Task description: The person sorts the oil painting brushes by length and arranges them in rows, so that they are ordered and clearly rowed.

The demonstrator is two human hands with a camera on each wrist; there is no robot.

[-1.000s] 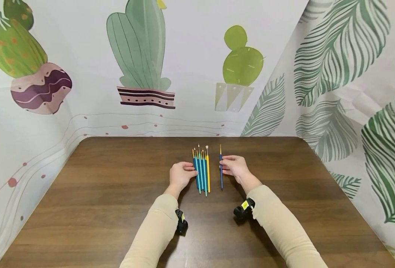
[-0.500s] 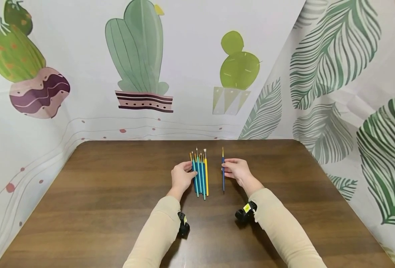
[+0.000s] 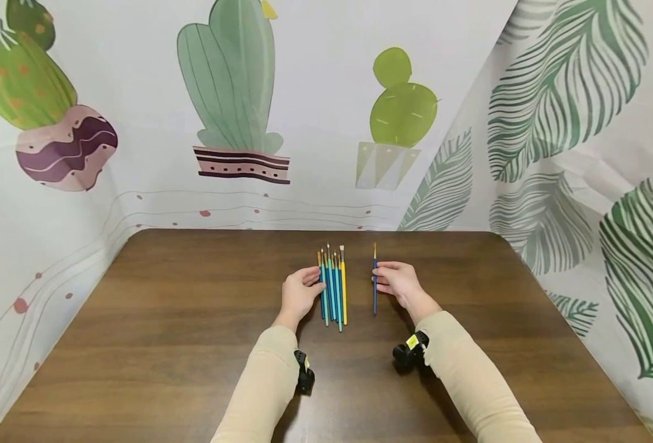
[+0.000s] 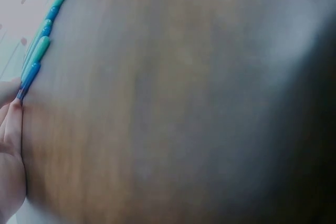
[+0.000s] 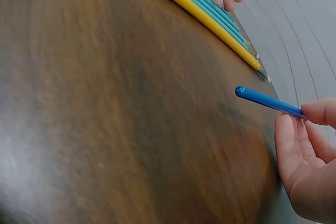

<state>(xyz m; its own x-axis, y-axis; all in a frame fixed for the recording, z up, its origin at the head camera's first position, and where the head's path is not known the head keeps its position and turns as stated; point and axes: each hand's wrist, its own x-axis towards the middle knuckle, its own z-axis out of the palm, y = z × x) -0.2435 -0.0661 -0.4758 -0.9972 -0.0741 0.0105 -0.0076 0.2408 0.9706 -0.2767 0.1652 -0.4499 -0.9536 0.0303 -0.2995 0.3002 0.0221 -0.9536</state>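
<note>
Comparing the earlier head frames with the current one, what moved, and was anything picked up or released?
The right hand has carried the blue brush to the right, widening the gap to the yellow brush. No brush was visibly picked up or released. Unchanged: the left hand at the left edge of the row of brushes, and their arrangement.

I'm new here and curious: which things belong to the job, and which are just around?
In the job:
blue paintbrush, pinched in the right hand
row of paintbrushes, touched by the left hand

Just around:
printed wall covering
table
wrist cameras
</note>
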